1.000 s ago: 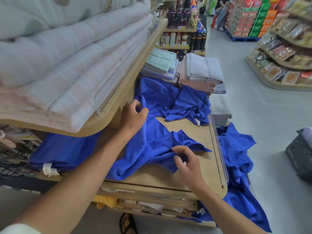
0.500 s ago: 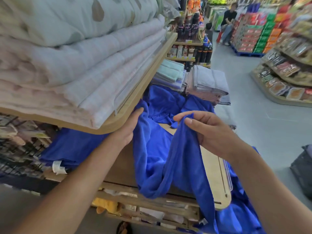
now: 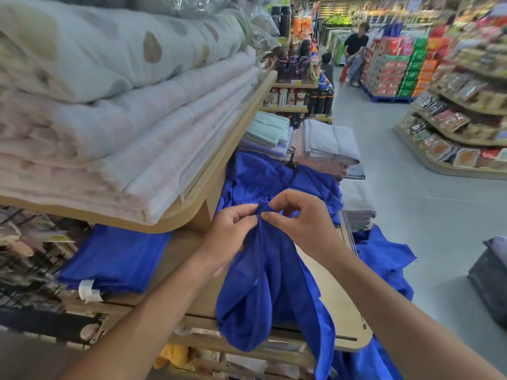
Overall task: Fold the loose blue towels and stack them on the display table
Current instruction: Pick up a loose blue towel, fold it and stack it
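Both hands (image 3: pixel 270 229) on blue towel (image 3: pixel 270 292)

The towel (image 3: pixel 270 283) pinched at its top edge is a plain, saturated royal blue, as are the loose towels (image 3: pixel 263 176) heaped behind it and the folded stack (image 3: pixel 115 259) under the shelf, which carries a white label (image 3: pixel 87 290). The display table (image 3: pixel 337 305) is pale wood. Above, one quilt (image 3: pixel 109 45) is pale mint with brown and beige spots; the quilts (image 3: pixel 123 144) beneath show faint pink-and-white checks. Folded towels further back are mint green (image 3: pixel 267 130) and light grey (image 3: pixel 329 141). The floor (image 3: pixel 428 215) is grey.
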Tool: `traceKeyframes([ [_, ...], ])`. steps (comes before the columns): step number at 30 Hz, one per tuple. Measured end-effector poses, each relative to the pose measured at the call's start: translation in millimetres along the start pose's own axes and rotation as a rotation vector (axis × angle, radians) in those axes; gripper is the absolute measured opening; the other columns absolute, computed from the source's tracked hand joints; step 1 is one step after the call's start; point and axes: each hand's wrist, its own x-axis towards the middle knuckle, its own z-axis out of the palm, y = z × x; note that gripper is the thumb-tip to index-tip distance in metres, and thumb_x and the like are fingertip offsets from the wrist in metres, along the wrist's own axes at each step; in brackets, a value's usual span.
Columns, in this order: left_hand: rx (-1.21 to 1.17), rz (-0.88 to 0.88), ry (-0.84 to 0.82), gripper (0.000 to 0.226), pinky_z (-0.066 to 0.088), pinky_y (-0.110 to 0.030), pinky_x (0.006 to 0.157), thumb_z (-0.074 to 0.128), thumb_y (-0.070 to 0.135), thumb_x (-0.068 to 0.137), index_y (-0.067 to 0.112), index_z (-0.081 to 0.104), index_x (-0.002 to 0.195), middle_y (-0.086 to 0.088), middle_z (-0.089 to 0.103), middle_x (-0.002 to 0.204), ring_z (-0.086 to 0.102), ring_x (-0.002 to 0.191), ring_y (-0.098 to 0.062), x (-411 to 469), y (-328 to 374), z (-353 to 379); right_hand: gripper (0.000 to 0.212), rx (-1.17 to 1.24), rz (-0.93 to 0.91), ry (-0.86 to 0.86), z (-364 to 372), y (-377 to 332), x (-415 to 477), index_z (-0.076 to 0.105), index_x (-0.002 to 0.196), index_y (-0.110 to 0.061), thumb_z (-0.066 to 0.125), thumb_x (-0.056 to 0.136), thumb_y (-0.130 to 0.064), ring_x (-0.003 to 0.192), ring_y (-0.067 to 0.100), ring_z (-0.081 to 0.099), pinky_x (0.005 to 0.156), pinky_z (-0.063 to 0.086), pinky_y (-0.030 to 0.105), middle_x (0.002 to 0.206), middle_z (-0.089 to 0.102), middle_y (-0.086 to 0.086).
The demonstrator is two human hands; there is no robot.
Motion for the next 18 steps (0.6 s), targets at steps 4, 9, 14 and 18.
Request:
traceKeyframes([
  [4,0.106,0.101,-0.105,0.018,0.045,-0.025,0.082,0.064,0.031,0.097,0.02,0.078,0.1,0.004,0.073,0.096,0.065,0.091,-0.01,-6,24,1,0.019,-0.136,-0.079,0.047,-12,-7,8,0.063,0.078,-0.038,0.08,0.074,-0.046,0.074,0.011,0.061,0.064,0.045,0.013,0.086,0.061,-0.013],
  [9,0.306,0.206,-0.221,0.017,0.058,-0.02,0.081,0.066,0.016,0.099,0.023,0.075,0.112,0.007,0.078,0.103,0.073,0.096,-0.004,-4,65,0,0.031,-0.118,-0.149,0.044,-42,-31,25,0.06,0.071,-0.032,0.081,0.073,-0.056,0.071,0.012,0.063,0.06,0.049,0.02,0.077,0.066,-0.011],
  [14,0.287,0.287,-0.312,0.027,0.054,-0.014,0.081,0.059,0.014,0.101,0.032,0.078,0.107,0.005,0.078,0.109,0.073,0.104,-0.009,-6,115,11,0.027,0.157,-0.145,-0.103,-68,-62,40,0.063,0.068,-0.032,0.076,0.082,-0.05,0.057,0.006,0.048,0.052,0.037,0.018,0.062,0.057,-0.012],
  [18,0.335,0.351,-0.237,0.027,0.053,-0.011,0.065,0.057,0.015,0.103,0.031,0.078,0.099,0.007,0.079,0.098,0.075,0.089,-0.005,-2,158,25,0.024,0.341,-0.158,-0.158,-91,-87,48,0.06,0.076,-0.018,0.076,0.088,-0.031,0.067,0.02,0.051,0.056,0.041,0.027,0.073,0.056,0.008],
])
